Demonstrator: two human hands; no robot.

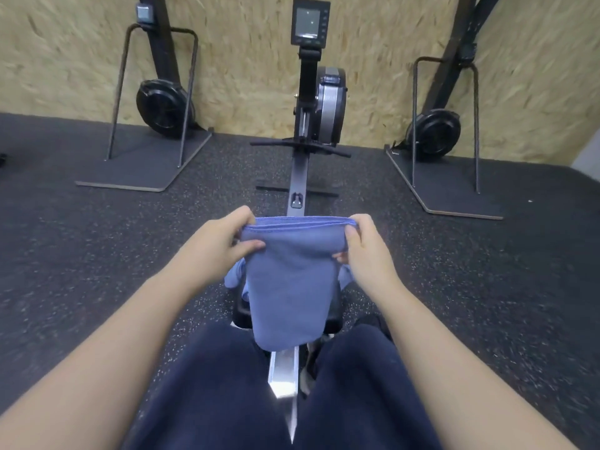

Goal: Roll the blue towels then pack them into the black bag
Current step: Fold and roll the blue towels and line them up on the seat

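Legs: dark trousers (227, 384) either side of the rowing machine's rail (282, 375), the person seated astride it
Blue towel (292, 287): folded into a narrow strip, held up in the air over the seat, its lower end hanging free above the rail
Other blue cloth (234, 277): peeks out behind the hanging strip, near the seat — likely more towels, mostly hidden
Left hand (216, 245): pinching the towel's top left corner, thumb in front
Right hand (363, 246): pinching the top right corner, fingers curled over the folded edge
Step in hand: squaring the strip before rolling, I judge
Doing it well: keep the top edges level and taut, let the layers hang flush, then roll from one end tightly so it does not skew
Black bag: not in view
Beyond: speckled rubber floor (97, 254), the rower's monitor (310, 22) — then a chipboard wall (243, 60)
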